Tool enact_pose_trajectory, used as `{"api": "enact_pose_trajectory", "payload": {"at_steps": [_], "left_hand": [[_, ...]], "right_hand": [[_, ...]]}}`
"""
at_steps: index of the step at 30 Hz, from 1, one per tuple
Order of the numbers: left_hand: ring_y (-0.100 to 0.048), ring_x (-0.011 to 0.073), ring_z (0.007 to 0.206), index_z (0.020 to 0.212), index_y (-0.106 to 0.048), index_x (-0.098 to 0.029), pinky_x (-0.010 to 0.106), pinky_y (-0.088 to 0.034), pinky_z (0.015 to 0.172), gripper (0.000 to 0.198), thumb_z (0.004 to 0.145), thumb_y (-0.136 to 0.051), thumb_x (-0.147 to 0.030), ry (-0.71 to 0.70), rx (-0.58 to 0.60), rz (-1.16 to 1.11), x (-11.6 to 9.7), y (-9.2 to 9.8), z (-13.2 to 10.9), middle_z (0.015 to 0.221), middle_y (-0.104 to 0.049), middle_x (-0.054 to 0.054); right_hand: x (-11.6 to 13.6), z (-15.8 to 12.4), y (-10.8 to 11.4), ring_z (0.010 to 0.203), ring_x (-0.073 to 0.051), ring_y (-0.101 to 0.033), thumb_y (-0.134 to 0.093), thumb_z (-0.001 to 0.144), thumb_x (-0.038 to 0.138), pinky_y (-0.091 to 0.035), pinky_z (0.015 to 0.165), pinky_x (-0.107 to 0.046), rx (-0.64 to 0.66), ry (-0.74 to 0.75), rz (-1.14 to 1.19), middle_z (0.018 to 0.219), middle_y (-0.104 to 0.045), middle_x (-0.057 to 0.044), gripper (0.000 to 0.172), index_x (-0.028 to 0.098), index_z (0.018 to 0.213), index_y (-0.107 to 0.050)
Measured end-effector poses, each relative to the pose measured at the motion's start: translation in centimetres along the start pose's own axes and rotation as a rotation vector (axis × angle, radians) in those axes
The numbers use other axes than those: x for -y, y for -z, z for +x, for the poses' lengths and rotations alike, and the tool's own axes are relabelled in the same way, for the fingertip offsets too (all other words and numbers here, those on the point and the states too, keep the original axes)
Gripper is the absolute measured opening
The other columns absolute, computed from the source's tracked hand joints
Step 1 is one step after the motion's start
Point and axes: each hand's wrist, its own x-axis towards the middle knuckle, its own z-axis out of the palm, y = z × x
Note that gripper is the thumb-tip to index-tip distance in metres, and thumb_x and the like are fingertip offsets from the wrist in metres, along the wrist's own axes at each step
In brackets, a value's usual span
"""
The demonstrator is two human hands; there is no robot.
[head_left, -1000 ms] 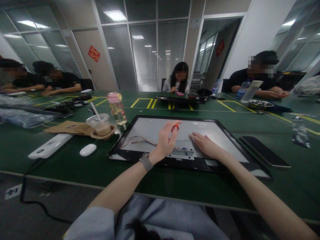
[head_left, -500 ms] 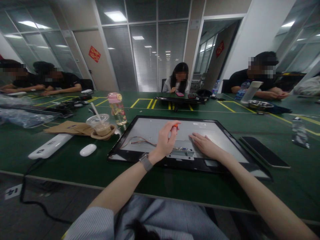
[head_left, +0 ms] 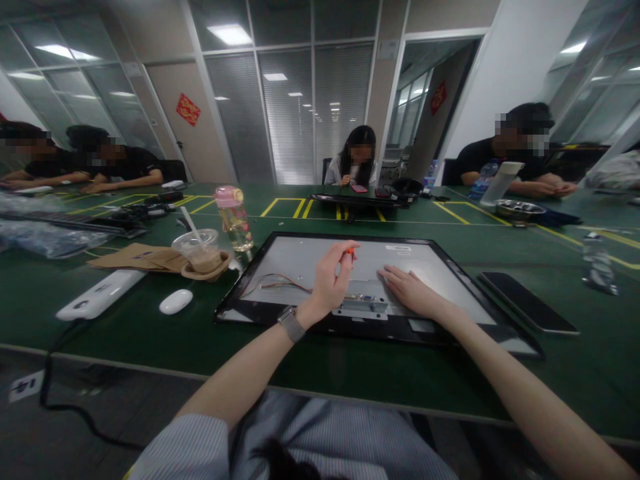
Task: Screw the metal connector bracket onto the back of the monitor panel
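Observation:
A flat display panel (head_left: pixel 280 260) with a black frame and a grey metal back lies face down on the table before me. My left hand (head_left: pixel 331 277) is raised over its middle, fingers closed round what looks like a screwdriver (head_left: pixel 351 254); only an orange bit of the handle shows, and its tip is hidden. Below that hand sits a metal bracket (head_left: pixel 367 305) with connector ports, beside a circuit board partly covered by the hand. Thin wires (head_left: pixel 280 279) run left from it. My right hand (head_left: pixel 407 290) rests flat on the metal back, fingers stretched out, holding nothing.
Left of the panel are a white mouse (head_left: pixel 176 302), a white power strip (head_left: pixel 100 295), an iced drink cup (head_left: pixel 200 250) and a pink-lidded bottle (head_left: pixel 234 220). A dark phone-like slab (head_left: pixel 527 303) lies to the right. Several people sit round the table (head_left: pixel 150 347).
Almost nothing differs. Both hands keep their places on and over the panel; the view has shifted very slightly.

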Motion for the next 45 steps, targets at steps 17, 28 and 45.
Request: {"api": "enact_pose_trajectory", "payload": {"at_steps": [17, 28, 45], "left_hand": [[-0.063, 0.0148, 0.075, 0.122, -0.062, -0.019, 0.028, -0.055, 0.073, 0.028, 0.113, -0.038, -0.030, -0.025, 0.068, 0.002, -0.33, -0.10, -0.17, 0.096, -0.070, 0.006], [-0.063, 0.0177, 0.082, 0.118, -0.068, -0.019, 0.032, -0.054, 0.078, 0.028, 0.112, -0.043, -0.029, -0.046, 0.006, 0.076, -0.29, 0.22, 0.09, 0.097, -0.068, 0.006], [-0.065, 0.0184, 0.086, 0.104, -0.068, -0.020, 0.032, -0.054, 0.079, 0.028, 0.112, -0.044, -0.031, -0.059, -0.114, 0.095, -0.74, 0.39, 0.52, 0.092, -0.066, 0.005]], "right_hand": [[-0.19, -0.10, -0.10, 0.154, -0.034, -0.045, -0.024, 0.110, 0.030, -0.042, 0.119, -0.064, -0.014, 0.026, -0.010, 0.167, -0.047, -0.020, 0.057, 0.022, 0.162, -0.045], [-0.41, 0.03, -0.42, 0.153, -0.035, -0.047, -0.025, 0.110, 0.032, -0.042, 0.119, -0.063, -0.019, 0.017, 0.008, 0.166, -0.048, -0.020, 0.057, 0.022, 0.162, -0.046], [-0.12, -0.13, 0.06, 0.154, -0.035, -0.046, -0.024, 0.109, 0.031, -0.041, 0.119, -0.065, -0.010, 0.013, 0.018, 0.167, -0.047, -0.019, 0.057, 0.023, 0.162, -0.046]]}}
